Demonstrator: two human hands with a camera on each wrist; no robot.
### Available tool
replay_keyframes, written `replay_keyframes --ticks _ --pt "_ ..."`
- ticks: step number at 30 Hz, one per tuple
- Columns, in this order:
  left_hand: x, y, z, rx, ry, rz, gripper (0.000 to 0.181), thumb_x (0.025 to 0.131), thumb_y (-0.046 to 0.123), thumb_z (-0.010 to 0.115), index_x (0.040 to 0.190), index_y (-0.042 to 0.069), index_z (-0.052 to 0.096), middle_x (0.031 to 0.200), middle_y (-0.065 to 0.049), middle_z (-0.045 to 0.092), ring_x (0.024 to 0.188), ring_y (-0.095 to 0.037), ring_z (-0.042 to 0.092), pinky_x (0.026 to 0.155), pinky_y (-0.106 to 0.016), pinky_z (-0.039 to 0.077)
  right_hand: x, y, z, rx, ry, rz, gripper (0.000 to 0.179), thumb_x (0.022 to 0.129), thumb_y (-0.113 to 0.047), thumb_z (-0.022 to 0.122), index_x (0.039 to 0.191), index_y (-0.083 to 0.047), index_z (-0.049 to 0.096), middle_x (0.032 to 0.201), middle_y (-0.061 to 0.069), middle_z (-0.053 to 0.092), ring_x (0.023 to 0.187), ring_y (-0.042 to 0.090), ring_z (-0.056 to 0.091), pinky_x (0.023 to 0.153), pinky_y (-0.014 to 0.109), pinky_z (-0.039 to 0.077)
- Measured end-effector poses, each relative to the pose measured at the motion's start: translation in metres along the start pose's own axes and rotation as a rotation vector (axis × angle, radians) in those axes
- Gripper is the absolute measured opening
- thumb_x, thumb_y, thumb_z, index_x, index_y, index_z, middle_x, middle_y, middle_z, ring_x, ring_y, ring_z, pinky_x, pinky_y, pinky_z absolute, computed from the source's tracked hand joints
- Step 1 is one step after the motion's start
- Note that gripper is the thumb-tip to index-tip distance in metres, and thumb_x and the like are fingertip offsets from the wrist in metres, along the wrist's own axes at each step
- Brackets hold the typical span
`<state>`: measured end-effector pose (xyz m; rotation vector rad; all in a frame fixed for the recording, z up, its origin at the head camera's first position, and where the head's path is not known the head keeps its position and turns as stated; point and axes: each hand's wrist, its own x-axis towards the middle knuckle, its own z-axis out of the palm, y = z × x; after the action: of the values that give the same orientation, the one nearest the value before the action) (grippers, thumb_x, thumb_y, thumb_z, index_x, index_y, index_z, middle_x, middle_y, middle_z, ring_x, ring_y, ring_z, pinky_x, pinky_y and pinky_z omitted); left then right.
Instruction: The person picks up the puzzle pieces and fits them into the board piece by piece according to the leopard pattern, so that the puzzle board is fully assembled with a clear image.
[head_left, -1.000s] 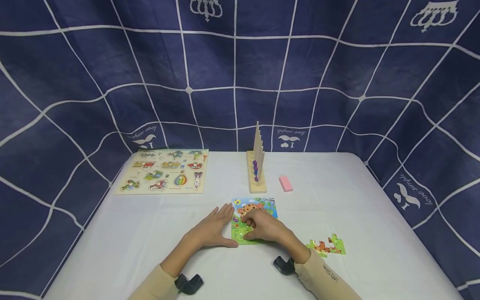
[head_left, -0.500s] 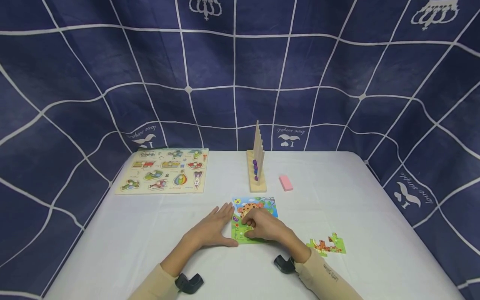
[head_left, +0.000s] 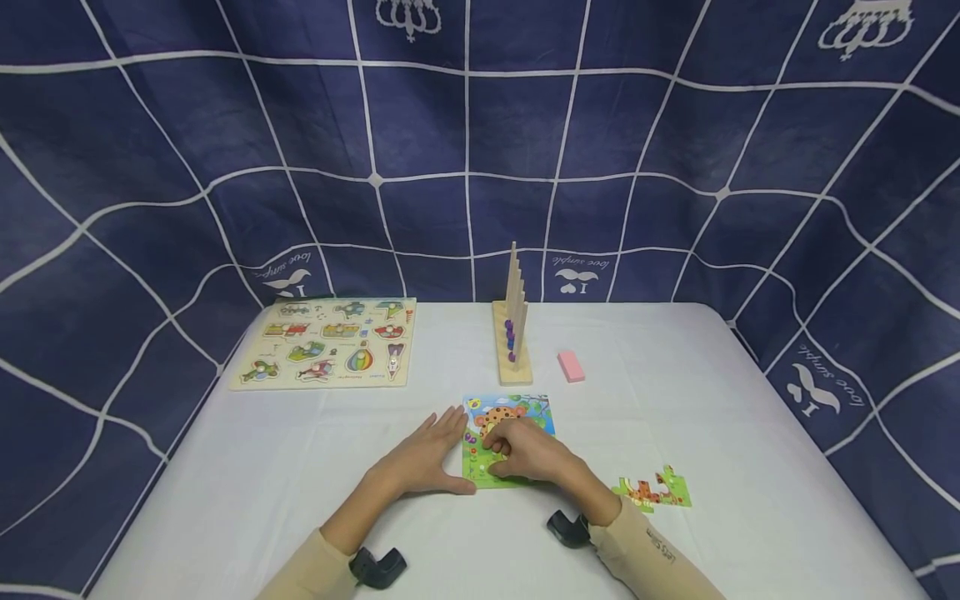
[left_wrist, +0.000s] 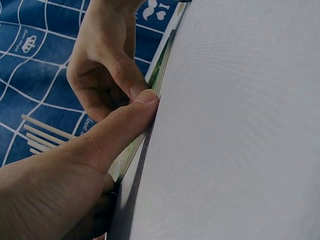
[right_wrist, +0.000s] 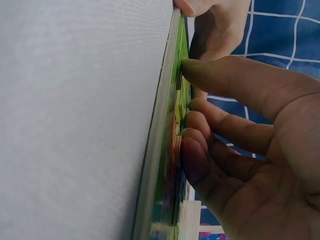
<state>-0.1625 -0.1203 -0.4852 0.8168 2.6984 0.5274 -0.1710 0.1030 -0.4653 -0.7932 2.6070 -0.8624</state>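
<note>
A square jigsaw puzzle board [head_left: 474, 479] with a spotted leopard picture lies in front of me on the white table. My left hand [head_left: 429, 458] rests along its left side with fingers extended, the thumb at the lower left corner. In the left wrist view, the left thumb [left_wrist: 125, 122] lies against the board's edge. My right hand [head_left: 532, 452] bends over the middle of the board. Its thumb and curled fingertips [right_wrist: 194, 155] are down on a green puzzle piece [right_wrist: 181, 105] in the board, as the right wrist view shows. The palm hides the board's lower right part.
Several joined leopard puzzle pieces [head_left: 675, 490] lie to the right of my right forearm. Behind the board stand a wooden peg rack [head_left: 516, 377] with purple and blue beads and a pink block [head_left: 572, 367]. A wooden vehicle peg puzzle [head_left: 337, 350] lies at the back left.
The right thumb has shifted slightly to the right and in towards the curled fingers on the board. The left hand stays in place.
</note>
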Motion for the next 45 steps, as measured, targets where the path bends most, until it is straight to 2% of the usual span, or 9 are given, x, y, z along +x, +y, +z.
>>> replay_keyframes --ticks 11,18,29,45 --pt "0.0 -0.001 0.002 0.016 0.01 -0.003 0.115 0.073 0.075 0.064 0.153 0.003 0.025 0.163 -0.01 0.02 0.153 -0.024 0.014 0.126 -0.044 0.015 -0.001 -0.002 -0.002 -0.007 -0.014 -0.004 0.031 0.074 -0.017 0.081 0.102 -0.006 0.072 0.084 -0.006 0.066 0.072 0.002 0.054 0.065 0.016 0.047" --pt "0.002 0.0 0.001 0.036 0.011 -0.003 0.116 0.072 0.076 0.064 0.153 0.003 0.025 0.163 -0.01 0.021 0.153 -0.025 0.015 0.126 -0.044 0.016 -0.003 -0.002 -0.003 0.006 -0.018 -0.034 0.031 0.073 -0.016 0.083 0.1 -0.006 0.072 0.082 -0.005 0.065 0.071 0.004 0.054 0.064 0.016 0.047" --pt "0.002 0.001 0.003 0.041 0.013 -0.024 0.118 0.071 0.077 0.064 0.154 0.003 0.023 0.163 -0.011 0.019 0.152 -0.026 0.017 0.126 -0.044 0.017 -0.004 -0.003 -0.008 0.015 -0.013 -0.012 0.04 0.074 -0.02 0.083 0.109 -0.003 0.07 0.084 -0.003 0.065 0.073 0.007 0.054 0.064 0.017 0.047" --pt "0.0 0.003 0.001 -0.017 0.008 -0.02 0.113 0.074 0.07 0.066 0.154 0.002 0.023 0.163 -0.012 0.019 0.153 -0.027 0.016 0.126 -0.045 0.016 -0.008 -0.002 -0.014 -0.026 -0.012 -0.025 0.041 0.074 -0.021 0.083 0.109 -0.005 0.07 0.082 -0.003 0.062 0.071 0.006 0.05 0.063 0.017 0.044"
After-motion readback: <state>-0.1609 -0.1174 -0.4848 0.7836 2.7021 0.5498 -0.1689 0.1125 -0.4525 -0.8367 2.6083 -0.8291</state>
